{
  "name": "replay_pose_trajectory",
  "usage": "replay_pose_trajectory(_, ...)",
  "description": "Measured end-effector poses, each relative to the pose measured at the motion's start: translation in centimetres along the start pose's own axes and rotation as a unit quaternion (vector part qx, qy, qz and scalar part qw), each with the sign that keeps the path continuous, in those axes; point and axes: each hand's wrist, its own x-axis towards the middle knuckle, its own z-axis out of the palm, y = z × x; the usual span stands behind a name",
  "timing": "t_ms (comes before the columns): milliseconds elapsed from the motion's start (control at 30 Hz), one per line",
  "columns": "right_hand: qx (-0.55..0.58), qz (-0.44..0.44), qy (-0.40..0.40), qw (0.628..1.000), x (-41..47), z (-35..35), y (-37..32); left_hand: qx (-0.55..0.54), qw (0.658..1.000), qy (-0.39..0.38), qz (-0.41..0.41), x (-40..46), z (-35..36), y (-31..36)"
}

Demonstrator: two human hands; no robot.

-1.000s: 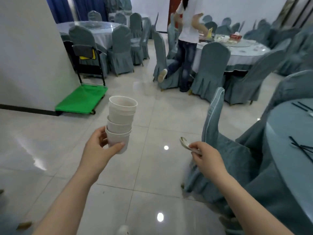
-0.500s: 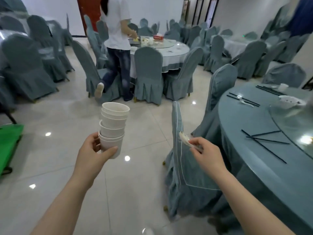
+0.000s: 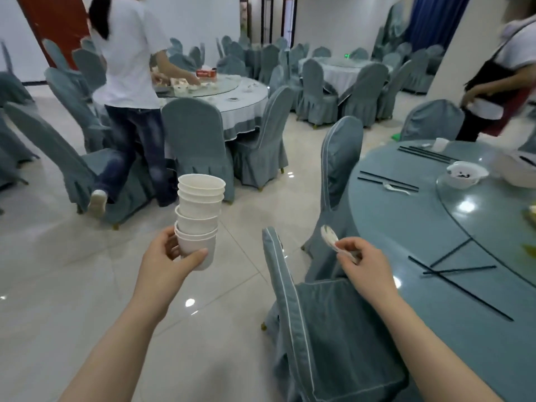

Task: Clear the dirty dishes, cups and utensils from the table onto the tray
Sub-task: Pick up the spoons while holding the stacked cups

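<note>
My left hand [image 3: 165,262] grips the bottom of a leaning stack of several white cups [image 3: 200,210], held upright over the floor. My right hand [image 3: 362,265] pinches the handle of a white spoon [image 3: 329,235], bowl end pointing up and left, above a chair back. To the right is the round blue-grey table [image 3: 420,227]. On it lie crossed black chopsticks [image 3: 452,269], another chopstick pair [image 3: 388,179] with a white spoon [image 3: 396,188], a dirty white bowl [image 3: 467,174], a small white cup [image 3: 441,145] and a large white dish [image 3: 519,169] at the right edge.
Two covered chairs [image 3: 313,329] [image 3: 339,169] stand between me and the table. A person in a white shirt [image 3: 127,59] works at another table [image 3: 229,94] ahead. Another person [image 3: 499,82] stands at the far right. Open tiled floor [image 3: 58,271] lies to the left.
The view has swung right, bringing the blue-grey table closer and more fully into sight. Both hands keep their holds on the cups and the spoon.
</note>
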Motion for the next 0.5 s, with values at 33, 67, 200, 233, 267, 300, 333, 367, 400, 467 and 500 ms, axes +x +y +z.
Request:
replay_pose_trajectory(33,-0.001,0.006,0.009,1.000,0.8,0.3,0.0,-0.003,1.000,-0.013,-0.006,1.3,0.7,-0.3)
replay_pose_trajectory(67,-0.008,0.009,0.021,1.000,1.9,0.7,0.1,-0.003,1.000,-0.029,-0.011,3.1,1.6,-0.6)
replay_pose_trajectory(200,-0.032,0.033,0.034,0.998,6.0,2.7,0.6,-0.004,0.996,-0.084,-0.022,9.8,4.4,-2.1)
replay_pose_trajectory(233,-0.036,0.041,0.038,0.998,6.8,3.1,0.7,-0.010,0.995,-0.093,-0.021,11.2,4.9,-2.5)
replay_pose_trajectory(267,-0.039,0.050,0.046,0.997,7.9,3.7,0.8,-0.013,0.994,-0.105,-0.020,13.2,5.4,-2.9)
replay_pose_trajectory(300,-0.039,0.058,0.054,0.996,9.0,4.4,0.8,-0.015,0.993,-0.118,-0.019,15.1,5.7,-3.3)
replay_pose_trajectory(333,-0.043,0.064,0.062,0.995,10.2,5.2,0.6,-0.019,0.991,-0.131,-0.020,17.3,6.0,-3.7)
replay_pose_trajectory(367,-0.050,0.067,0.070,0.994,11.5,6.1,0.3,-0.025,0.989,-0.146,-0.019,19.8,6.1,-4.1)
replay_pose_trajectory(400,-0.056,0.070,0.076,0.993,12.7,6.9,0.1,-0.029,0.987,-0.160,-0.017,21.9,6.2,-4.2)
replay_pose_trajectory(467,-0.059,0.085,0.095,0.990,15.2,8.6,-0.6,-0.028,0.982,-0.186,-0.016,26.4,6.1,-4.3)
replay_pose_trajectory(500,-0.058,0.095,0.105,0.988,16.6,9.5,-1.1,-0.032,0.980,-0.193,-0.018,28.6,6.1,-4.3)
